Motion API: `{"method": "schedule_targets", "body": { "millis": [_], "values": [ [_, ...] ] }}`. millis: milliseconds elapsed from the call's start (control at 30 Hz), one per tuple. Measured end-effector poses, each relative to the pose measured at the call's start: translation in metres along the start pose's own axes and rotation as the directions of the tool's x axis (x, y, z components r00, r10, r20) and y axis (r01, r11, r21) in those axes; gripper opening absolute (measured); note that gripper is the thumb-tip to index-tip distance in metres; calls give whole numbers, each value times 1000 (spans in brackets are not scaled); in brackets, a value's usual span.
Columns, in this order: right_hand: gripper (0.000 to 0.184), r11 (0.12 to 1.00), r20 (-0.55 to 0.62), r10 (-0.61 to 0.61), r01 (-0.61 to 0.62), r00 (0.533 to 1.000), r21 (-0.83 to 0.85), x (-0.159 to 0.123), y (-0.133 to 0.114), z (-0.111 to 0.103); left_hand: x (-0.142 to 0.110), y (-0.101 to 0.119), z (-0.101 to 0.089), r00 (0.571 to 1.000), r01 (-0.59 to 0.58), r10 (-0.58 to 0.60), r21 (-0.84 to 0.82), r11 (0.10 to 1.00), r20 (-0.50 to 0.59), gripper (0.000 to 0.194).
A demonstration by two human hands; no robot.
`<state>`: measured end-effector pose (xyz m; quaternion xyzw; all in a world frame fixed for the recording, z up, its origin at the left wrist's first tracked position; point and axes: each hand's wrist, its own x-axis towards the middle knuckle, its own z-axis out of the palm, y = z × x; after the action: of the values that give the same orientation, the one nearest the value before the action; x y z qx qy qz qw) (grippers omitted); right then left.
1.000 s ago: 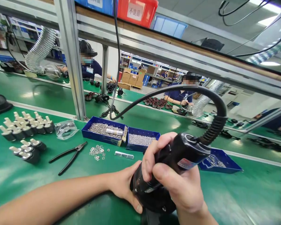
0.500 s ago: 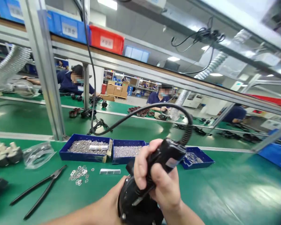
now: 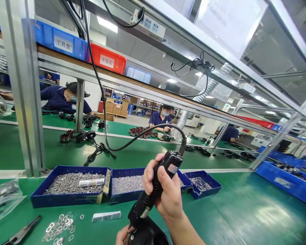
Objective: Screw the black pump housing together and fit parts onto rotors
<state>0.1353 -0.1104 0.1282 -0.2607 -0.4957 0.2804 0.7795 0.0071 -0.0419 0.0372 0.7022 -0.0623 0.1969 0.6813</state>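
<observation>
My right hand (image 3: 165, 190) is wrapped round a black electric screwdriver (image 3: 158, 183), held tilted with its tip pointing down and left. Its black cable (image 3: 132, 143) curves up from the top and away to the overhead rail. The tip meets a black round part (image 3: 148, 234) at the bottom edge of the view. My left hand (image 3: 122, 235) grips that part from the left; only a few fingers show. Both hands are over the green bench mat (image 3: 232, 217), just in front of the blue screw trays.
Three blue trays of screws (image 3: 68, 190) (image 3: 129, 185) (image 3: 202, 183) stand in a row. Loose washers (image 3: 58, 226), a small metal bar (image 3: 106, 216), pliers (image 3: 20, 234) and a plastic bag (image 3: 2, 200) lie to the left. An aluminium post (image 3: 22, 88) rises at the left. Other people work across the line.
The view has tilted up and swung right. The screwdriver and both hands now sit lower in the picture; my left hand has slid nearly out of view. The grip is unchanged.
</observation>
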Motion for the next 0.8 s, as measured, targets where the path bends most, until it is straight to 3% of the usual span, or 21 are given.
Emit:
{"method": "schedule_targets", "body": {
  "millis": [67, 167, 333, 433, 600, 700, 800],
  "values": [
    [25, 1000, 29, -4, 3, 1000, 9, -2, 1, -1, 33, 14, -10, 998, -43, 43, 10, 999, -35, 81],
    [26, 1000, 46, 12, -12, 999, 15, -4, 3, -4, 72, 26, -22, 995, -95, 95, 9, 995, 4, 84],
    [37, 999, 91, 38, -41, 995, 29, -5, 5, -7, 86, 17, -29, 991, -92, 89, 19, 996, 103, 85],
    [37, 998, 105, 63, -63, 992, 2, -8, 0, -3, 71, -3, -26, 995, -27, 30, -34, 999, 92, 81],
    [30, 999, 120, 48, -45, 992, -30, -11, -8, 2, 12, -56, -11, 992, 129, -124, -193, 973, 37, 110],
    [25, 996, 101, 69, -63, 992, -60, -10, -9, 2, -18, -87, 2, 983, 181, -185, -239, 954, 7, 98],
    [25, 992, 87, 90, -81, 992, -94, -11, -10, 3, -30, -114, 15, 976, 202, -218, -281, 938, -28, 97]
  ]
}}
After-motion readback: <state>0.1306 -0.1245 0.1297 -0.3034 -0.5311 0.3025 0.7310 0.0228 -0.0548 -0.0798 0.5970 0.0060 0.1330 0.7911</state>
